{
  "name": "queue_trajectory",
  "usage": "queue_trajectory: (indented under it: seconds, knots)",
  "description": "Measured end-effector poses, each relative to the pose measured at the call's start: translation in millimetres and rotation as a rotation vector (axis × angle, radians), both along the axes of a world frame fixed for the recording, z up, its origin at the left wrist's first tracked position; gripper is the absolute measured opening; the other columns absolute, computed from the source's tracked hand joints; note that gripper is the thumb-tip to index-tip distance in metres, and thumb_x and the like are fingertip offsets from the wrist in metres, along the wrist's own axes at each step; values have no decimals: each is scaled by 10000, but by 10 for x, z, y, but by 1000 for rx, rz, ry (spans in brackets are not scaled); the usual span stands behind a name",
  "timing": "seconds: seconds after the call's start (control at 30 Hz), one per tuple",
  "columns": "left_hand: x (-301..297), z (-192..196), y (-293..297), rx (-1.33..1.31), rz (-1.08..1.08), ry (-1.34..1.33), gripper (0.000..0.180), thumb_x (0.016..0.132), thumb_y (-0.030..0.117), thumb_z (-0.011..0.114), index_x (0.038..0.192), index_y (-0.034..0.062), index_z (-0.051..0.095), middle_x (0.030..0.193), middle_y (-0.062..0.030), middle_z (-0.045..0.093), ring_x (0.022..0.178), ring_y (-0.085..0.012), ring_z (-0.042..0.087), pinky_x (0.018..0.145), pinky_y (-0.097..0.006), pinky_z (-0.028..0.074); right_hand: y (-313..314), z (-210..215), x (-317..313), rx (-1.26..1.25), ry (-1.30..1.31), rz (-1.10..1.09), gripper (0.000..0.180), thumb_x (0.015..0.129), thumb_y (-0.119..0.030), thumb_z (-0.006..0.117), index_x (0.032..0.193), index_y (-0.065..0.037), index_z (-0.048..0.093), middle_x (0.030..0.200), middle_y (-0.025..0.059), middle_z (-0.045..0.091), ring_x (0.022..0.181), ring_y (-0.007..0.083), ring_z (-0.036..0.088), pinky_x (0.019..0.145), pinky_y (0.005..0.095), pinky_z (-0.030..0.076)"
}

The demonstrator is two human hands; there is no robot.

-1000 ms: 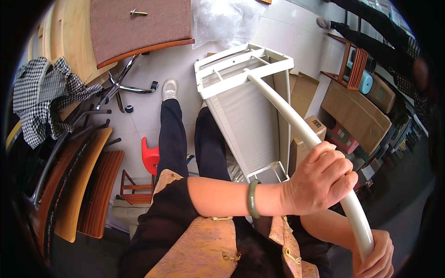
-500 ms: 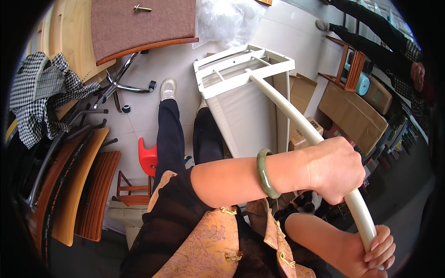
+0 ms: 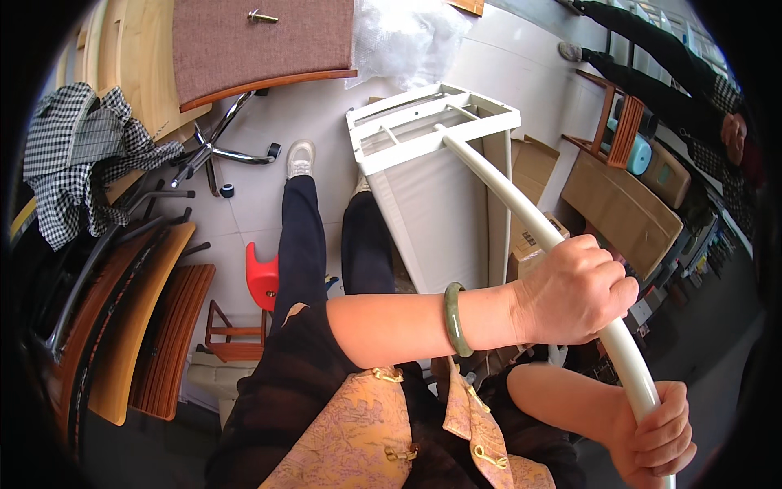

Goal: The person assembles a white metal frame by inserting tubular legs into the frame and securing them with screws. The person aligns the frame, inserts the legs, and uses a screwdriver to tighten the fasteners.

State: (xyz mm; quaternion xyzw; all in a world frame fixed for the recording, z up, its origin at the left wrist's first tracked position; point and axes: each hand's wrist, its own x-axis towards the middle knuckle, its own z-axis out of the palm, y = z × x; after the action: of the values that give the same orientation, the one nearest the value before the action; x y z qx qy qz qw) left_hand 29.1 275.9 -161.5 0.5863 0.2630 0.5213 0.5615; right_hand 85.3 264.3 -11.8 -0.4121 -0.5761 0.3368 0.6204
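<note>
Firmly, both hands close around one curved white pole [image 3: 509,194]: the left hand [image 3: 577,289] in a fist higher up, the right hand [image 3: 658,432] with fingers wrapped near its lower end. One green bangle [image 3: 456,319] circles the left wrist. The pole slants down to the right from the single white-framed unit [image 3: 444,216], its upper end overlapping a crossbar; whether it is fastened there I cannot tell. Left of the unit stand two legs, one red plastic piece [image 3: 261,279], one chrome chair base [image 3: 212,152] and one checked garment [image 3: 81,155]. Beyond the unit lie one heap of bubble wrap [image 3: 405,39] and, left of that, one brown panel [image 3: 261,53] bearing one bolt [image 3: 261,16]. Right of the unit are one slatted wooden stool [image 3: 625,130] and one co-worker's hand [image 3: 733,137].

Compared with half a second ago, the left fist has rolled so its knuckles show, and the right fingers wrap further over the pole. The unit stays put.
</note>
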Motion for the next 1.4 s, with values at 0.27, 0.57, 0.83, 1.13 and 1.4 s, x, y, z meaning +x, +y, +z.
queue_trajectory:
  seconds: [0.27, 0.57, 0.83, 1.13, 1.4]
  knots:
    - [57, -81, -54, 28, 56, 20, 201, 644, 181, 632, 576, 118, 453, 508, -15, 430, 476, -180, 485, 486, -302, 357, -146, 54, -149, -71, -35, -322, 373, 949, -467, 437, 825, -117, 478, 619, -48, 403, 506, 92, 395, 559, 268, 360]
    - [80, -154, -84, 51, 176, -5, 290, 682, 184, 701, 601, 116, 430, 559, 8, 410, 509, -148, 452, 473, -269, 335, 129, -153, 64, 105, 146, 212, 323, 871, -246, 571, 624, -115, 410, 456, -71, 392, 344, 51, 358, 371, 200, 256]
    - [29, -276, 82, 39, 10, -44, 276, 666, 207, 703, 589, 107, 456, 523, -8, 437, 476, -188, 490, 443, -302, 381, 11, -107, -100, -19, 20, -201, 336, 936, -392, 481, 749, -113, 460, 551, -61, 402, 438, 77, 368, 489, 246, 329]
    - [-71, -326, 64, 49, -171, 40, 180, 649, 174, 651, 620, 95, 492, 588, -37, 516, 566, -212, 560, 551, -316, 437, 73, -203, -51, 41, 48, -57, 333, 911, -362, 539, 706, -117, 444, 522, -69, 406, 404, 61, 380, 476, 234, 312]
    - [-35, -290, -66, -60, 98, 36, 125, 731, 124, 635, 776, 74, 530, 707, -27, 493, 663, -190, 533, 641, -311, 429, 89, -292, -27, 48, 50, -4, 326, 913, -343, 532, 691, -126, 433, 515, -72, 393, 403, 52, 369, 440, 208, 279]
